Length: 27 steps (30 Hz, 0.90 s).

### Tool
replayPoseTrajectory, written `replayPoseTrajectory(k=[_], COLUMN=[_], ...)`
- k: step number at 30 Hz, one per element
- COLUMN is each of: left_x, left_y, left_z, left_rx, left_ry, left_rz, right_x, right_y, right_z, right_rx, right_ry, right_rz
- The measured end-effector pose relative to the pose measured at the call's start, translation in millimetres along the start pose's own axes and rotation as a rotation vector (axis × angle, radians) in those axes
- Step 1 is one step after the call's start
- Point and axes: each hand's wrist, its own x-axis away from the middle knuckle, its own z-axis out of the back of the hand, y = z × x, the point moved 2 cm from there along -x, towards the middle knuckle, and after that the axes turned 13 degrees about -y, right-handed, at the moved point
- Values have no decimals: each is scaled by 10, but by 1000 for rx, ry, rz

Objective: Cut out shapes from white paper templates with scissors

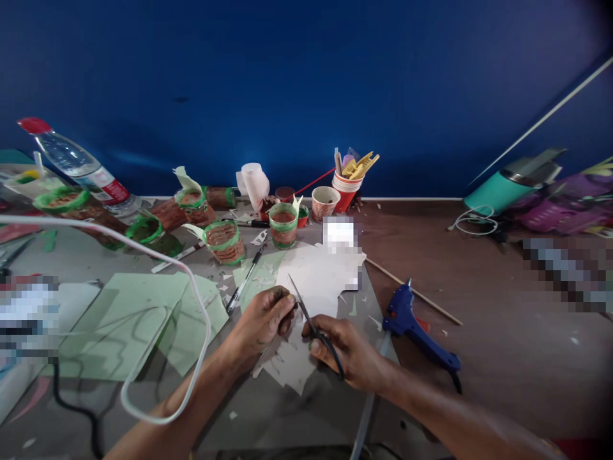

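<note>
Black-handled scissors (308, 317) are in my right hand (347, 351), whose fingers are wrapped round the handles. Their blades point up and to the left, close beside my left fingertips. My left hand (269, 317) is closed in a pinch; what it holds, if anything, is too small to make out. Under and around both hands lie pieces of white paper (311, 275), cut unevenly, with small scraps about them. Left of my left hand, a black pen (246, 279) rests by green paper (129, 306).
Several brown and green cups (283, 227) stand behind the hands, near a tilted bottle (81, 163). A blue glue gun (419, 329) and a thin stick (412, 291) lie right. A white cable (204, 313) loops over my left forearm.
</note>
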Motion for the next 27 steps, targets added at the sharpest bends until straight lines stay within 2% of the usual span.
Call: replayPoseTrajectory(k=[12,20,27], left_x=[-9,-3,-5], left_y=[-43,-34,-73], left_z=[38,65,100], left_rx=[-52,-257,-329], left_ry=[-32,32,56], left_rz=[-25,-33,-58], right_x=[4,3,-2], right_y=[-13,-17,-39], right_z=[-1,0,-6], right_rx=[71,77,70], right_ry=[-1,2,1], right_rz=[17,12,-5])
